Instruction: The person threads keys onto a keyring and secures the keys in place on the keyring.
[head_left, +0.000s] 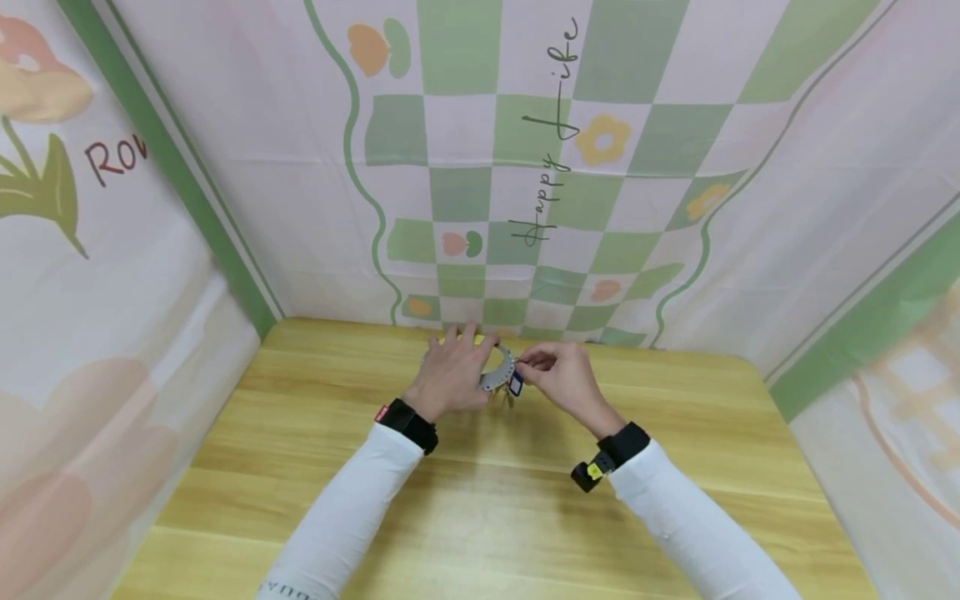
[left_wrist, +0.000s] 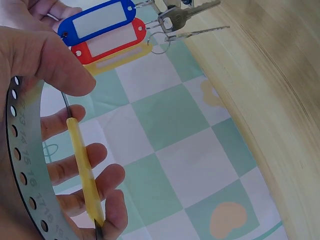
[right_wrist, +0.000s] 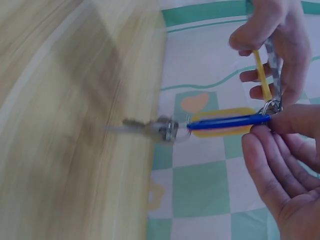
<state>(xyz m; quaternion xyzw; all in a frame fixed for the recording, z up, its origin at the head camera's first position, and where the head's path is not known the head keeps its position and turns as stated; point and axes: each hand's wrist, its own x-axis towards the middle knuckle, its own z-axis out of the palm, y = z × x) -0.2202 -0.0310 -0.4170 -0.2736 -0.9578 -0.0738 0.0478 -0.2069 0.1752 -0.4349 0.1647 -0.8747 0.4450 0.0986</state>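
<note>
My left hand [head_left: 450, 371] grips a large flat metal key ring [left_wrist: 20, 150], whose rim bears numbered holes. A yellow sleeve [left_wrist: 84, 165] covers part of the loop, beside the curled fingers. At the ring's right side, my right hand [head_left: 561, 377] pinches the end of a blue key tag [right_wrist: 227, 121] with thumb and fingers, by small metal rings [right_wrist: 271, 107]. A red key tag [left_wrist: 135, 32] and a yellow key tag [left_wrist: 120, 59] lie behind the blue one. Several keys [left_wrist: 192, 14] dangle from the tags; they look blurred in the right wrist view. The right fingertips hide the exact attachment.
Both hands are above the far part of a wooden table [head_left: 480, 517]. Behind its back edge hangs a checked green and white cloth [head_left: 517, 192]. More printed cloth [head_left: 90, 333] borders the left side. Each wrist wears a black strap [head_left: 408, 425].
</note>
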